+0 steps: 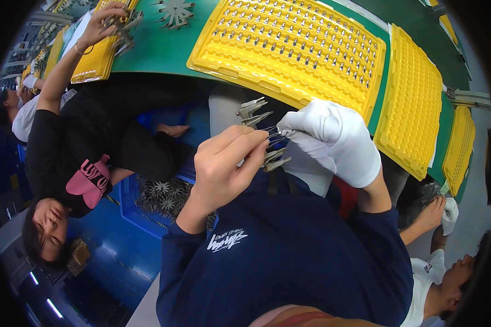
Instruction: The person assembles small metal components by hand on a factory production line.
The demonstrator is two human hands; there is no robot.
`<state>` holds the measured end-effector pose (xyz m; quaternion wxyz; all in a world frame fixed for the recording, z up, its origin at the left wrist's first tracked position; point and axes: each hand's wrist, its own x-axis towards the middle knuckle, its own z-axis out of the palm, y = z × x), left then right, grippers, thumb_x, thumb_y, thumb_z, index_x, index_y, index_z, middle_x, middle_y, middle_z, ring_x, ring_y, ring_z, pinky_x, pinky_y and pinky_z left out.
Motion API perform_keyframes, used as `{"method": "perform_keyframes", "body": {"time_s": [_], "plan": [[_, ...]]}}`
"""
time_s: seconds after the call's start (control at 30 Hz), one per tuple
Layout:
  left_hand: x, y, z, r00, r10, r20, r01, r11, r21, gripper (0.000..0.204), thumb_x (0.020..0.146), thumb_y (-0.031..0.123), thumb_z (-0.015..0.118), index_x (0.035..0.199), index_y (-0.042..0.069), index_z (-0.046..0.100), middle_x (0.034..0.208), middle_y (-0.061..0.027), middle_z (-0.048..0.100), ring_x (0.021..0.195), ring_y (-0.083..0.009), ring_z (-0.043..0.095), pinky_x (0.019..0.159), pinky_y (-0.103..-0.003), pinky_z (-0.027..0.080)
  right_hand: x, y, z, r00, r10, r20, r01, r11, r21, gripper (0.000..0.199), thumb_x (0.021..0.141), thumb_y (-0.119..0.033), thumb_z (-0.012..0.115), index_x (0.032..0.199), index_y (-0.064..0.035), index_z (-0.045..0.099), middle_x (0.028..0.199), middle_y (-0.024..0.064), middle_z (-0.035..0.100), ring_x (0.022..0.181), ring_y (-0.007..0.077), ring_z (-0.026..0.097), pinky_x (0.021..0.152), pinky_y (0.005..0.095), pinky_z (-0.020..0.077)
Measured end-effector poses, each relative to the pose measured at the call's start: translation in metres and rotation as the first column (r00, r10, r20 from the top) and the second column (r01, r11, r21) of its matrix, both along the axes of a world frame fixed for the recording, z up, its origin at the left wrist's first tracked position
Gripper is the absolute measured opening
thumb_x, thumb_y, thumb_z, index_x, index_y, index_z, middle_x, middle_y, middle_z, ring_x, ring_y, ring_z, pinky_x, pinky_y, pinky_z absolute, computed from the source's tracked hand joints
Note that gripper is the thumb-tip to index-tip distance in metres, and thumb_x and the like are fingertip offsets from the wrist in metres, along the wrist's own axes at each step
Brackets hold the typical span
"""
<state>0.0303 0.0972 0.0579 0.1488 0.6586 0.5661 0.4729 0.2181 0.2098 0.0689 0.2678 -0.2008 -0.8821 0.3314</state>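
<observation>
My bare left hand (223, 163) is closed in a pinch on a star-shaped metal fixture (252, 110), whose flat grey arms and thin prongs stick out around the fingertips. Part of the fixture is hidden behind my fingers. From the other side my right hand (333, 139), in a white glove, is closed with its fingertips at the ends of the thin prongs. A small shiny metal part (280, 131) glints at those fingertips, mostly covered by the glove. Just beyond both hands lies a yellow tray (240, 73) holding rows of small metal parts.
The tray rests on a green table (142, 54), with more yellow trays (412, 98) to the right. Another star-shaped fixture (174, 13) lies at the far left. A blue crate (128, 199) of fixtures stands low on the left. Co-workers sit on both sides, one hand (98, 27) holding a fixture.
</observation>
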Motion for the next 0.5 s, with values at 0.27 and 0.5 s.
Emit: {"method": "perform_keyframes", "body": {"time_s": [0.27,0.5], "plan": [[0.001,0.001,-0.003,1.000,-0.011,-0.012,0.011,0.999,-0.030,0.018,0.078,-0.006,0.074,0.095,-0.003,0.069,0.082,-0.0134,0.067,0.070,-0.0279,0.068,0.061,-0.033,0.053,-0.011,-0.007,0.006,1.000,0.005,0.015,-0.005,1.000,-0.009,0.022,0.080,-0.001,0.077,0.100,-0.0073,0.071,0.081,0.0093,0.065,0.074,0.0285,0.065,0.067,0.0361,0.0516],[-0.001,0.005,-0.010,0.999,0.024,-0.027,-0.025,1.000,-0.009,0.018,0.080,-0.006,0.074,0.097,-0.002,0.070,0.086,-0.0142,0.068,0.074,-0.0292,0.069,0.064,-0.035,0.054,-0.015,-0.007,-0.005,0.999,-0.044,-0.023,0.041,0.993,-0.111,0.016,0.084,-0.007,0.077,0.099,-0.0050,0.071,0.083,0.0106,0.067,0.076,0.0282,0.067,0.068,0.0350,0.0527]]}}
